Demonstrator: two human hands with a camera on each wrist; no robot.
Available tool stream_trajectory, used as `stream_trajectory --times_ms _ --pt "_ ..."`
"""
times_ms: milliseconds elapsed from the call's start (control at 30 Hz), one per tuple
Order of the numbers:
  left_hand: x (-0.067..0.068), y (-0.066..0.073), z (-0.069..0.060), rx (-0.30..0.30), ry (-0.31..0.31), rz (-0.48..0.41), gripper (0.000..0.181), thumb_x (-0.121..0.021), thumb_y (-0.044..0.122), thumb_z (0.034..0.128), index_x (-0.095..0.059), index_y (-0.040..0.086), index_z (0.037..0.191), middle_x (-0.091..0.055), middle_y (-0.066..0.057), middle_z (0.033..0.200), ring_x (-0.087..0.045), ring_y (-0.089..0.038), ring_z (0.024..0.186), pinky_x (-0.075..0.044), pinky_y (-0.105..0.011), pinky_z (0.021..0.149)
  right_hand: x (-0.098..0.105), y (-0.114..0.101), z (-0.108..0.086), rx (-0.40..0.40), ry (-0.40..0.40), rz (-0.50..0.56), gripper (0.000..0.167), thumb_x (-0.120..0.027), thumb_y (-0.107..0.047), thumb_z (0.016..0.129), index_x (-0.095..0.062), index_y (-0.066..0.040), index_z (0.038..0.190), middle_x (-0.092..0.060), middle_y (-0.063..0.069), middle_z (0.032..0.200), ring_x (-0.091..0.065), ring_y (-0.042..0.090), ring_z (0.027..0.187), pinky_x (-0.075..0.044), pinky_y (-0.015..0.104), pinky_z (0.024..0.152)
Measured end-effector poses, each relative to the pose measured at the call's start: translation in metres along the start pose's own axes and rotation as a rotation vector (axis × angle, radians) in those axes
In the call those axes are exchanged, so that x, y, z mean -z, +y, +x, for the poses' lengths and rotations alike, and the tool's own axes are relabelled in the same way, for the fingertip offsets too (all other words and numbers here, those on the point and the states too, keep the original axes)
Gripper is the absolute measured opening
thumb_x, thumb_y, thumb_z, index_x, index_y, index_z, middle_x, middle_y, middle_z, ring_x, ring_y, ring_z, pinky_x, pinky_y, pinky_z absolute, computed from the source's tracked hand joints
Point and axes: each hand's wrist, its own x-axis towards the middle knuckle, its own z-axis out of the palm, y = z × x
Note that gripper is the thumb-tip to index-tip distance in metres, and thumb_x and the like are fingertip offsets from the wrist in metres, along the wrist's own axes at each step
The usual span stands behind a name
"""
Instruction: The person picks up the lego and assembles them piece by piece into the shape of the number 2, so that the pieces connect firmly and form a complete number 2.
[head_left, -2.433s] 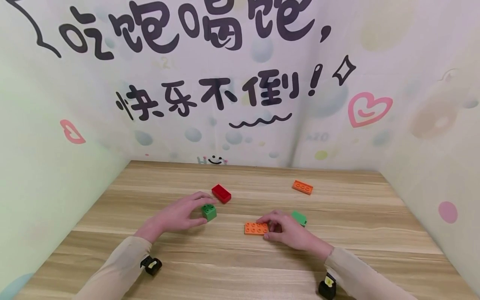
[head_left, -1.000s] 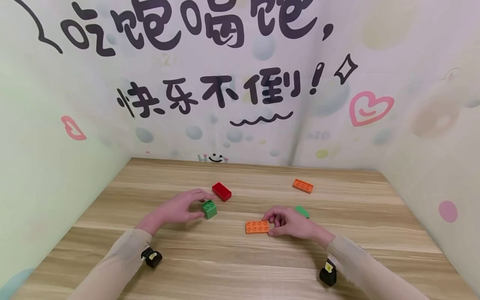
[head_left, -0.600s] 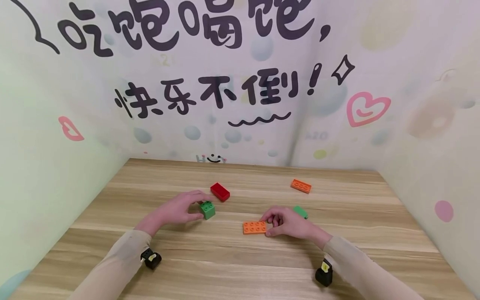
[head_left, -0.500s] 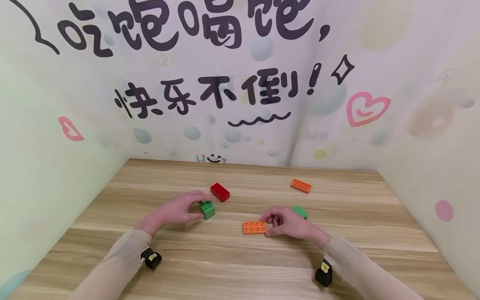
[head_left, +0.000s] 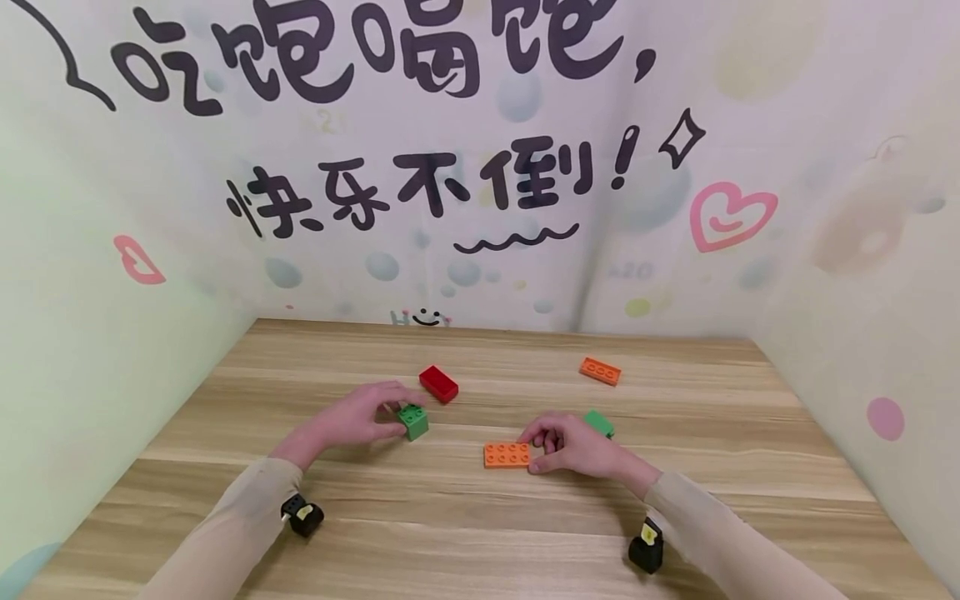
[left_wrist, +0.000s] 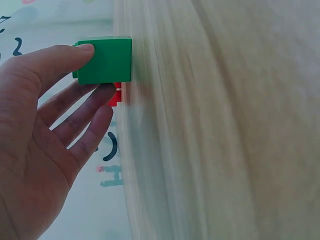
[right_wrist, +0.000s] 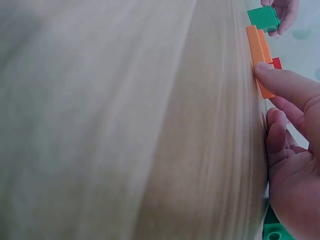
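Observation:
In the head view my left hand pinches a green block with studs on top, thumb on its near side and fingers behind. The left wrist view shows the thumb of that hand on the green block's face. My right hand grips the right end of a flat orange brick, studs up on the table. In the right wrist view the thumb of the right hand lies against the orange brick, with its other fingers curled.
A red brick lies behind the green block. Another orange brick, studs down, is at the back right. A second green piece sits behind my right hand, partly hidden. Printed fabric walls stand around the wooden table.
Since the oldest frame, both hands have shifted only slightly on their bricks. Over the last half second they look still, and the whole head view has drifted a little.

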Motion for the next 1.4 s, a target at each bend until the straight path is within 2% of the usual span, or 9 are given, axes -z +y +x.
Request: stream_trajectory --times_ms 267,533,767,933,1100,1400 --pt "-0.003 -0.004 -0.002 0.034 0.024 -0.073 0.044 -0.072 0.013 0.0894 -0.061 0.012 0.132 -0.065 -0.003 0.115 -0.062 -0.016 0.099 -0.057 -0.034 0.088 0.0 0.003 0.0 0.0 -0.005 -0.02 0.032 -0.079 -0.02 0.084 -0.069 -0.012 0.114 -0.061 0.01 0.094 -0.05 0.004 0.074 -0.045 0.018 0.066" --pt "-0.013 -0.011 -0.001 0.099 0.07 -0.228 0.045 -0.075 0.021 0.0883 -0.062 0.008 0.129 -0.068 -0.009 0.116 -0.066 -0.019 0.099 -0.056 -0.034 0.086 0.0 0.005 0.0 0.002 -0.005 -0.018 0.032 -0.079 -0.021 0.084 -0.069 -0.013 0.114 -0.06 0.007 0.093 -0.05 0.004 0.074 -0.045 0.018 0.066" --pt "-0.02 -0.004 0.0 0.179 0.095 -0.361 0.043 -0.077 0.019 0.0863 -0.063 0.006 0.125 -0.067 -0.015 0.114 -0.065 -0.021 0.095 -0.054 -0.031 0.077 0.001 0.005 0.001 -0.028 -0.004 -0.012 0.033 -0.08 -0.022 0.083 -0.069 -0.017 0.114 -0.06 0.003 0.094 -0.05 0.004 0.075 -0.045 0.018 0.067" --pt "-0.025 0.0 -0.001 0.233 0.108 -0.439 0.043 -0.077 0.017 0.0857 -0.062 0.009 0.126 -0.064 -0.016 0.117 -0.064 -0.022 0.097 -0.055 -0.032 0.075 0.001 0.005 0.001 -0.022 -0.006 -0.008 0.033 -0.079 -0.022 0.084 -0.069 -0.015 0.114 -0.06 0.005 0.093 -0.05 0.004 0.075 -0.045 0.018 0.066" --pt "-0.028 0.001 -0.002 0.226 0.122 -0.423 0.044 -0.076 0.013 0.0855 -0.061 0.006 0.127 -0.064 -0.019 0.119 -0.064 -0.022 0.097 -0.054 -0.032 0.078 0.001 0.005 0.001 -0.013 -0.005 0.003 0.033 -0.079 -0.02 0.084 -0.069 -0.012 0.114 -0.06 0.01 0.093 -0.05 0.006 0.075 -0.045 0.018 0.066" --pt "-0.03 0.0 -0.004 0.188 0.133 -0.376 0.045 -0.075 0.011 0.086 -0.06 0.003 0.128 -0.065 -0.019 0.12 -0.065 -0.025 0.101 -0.053 -0.032 0.083 0.0 0.003 0.0 -0.024 -0.006 -0.005 0.032 -0.079 -0.021 0.084 -0.069 -0.014 0.114 -0.06 0.008 0.094 -0.05 0.005 0.074 -0.045 0.018 0.065"
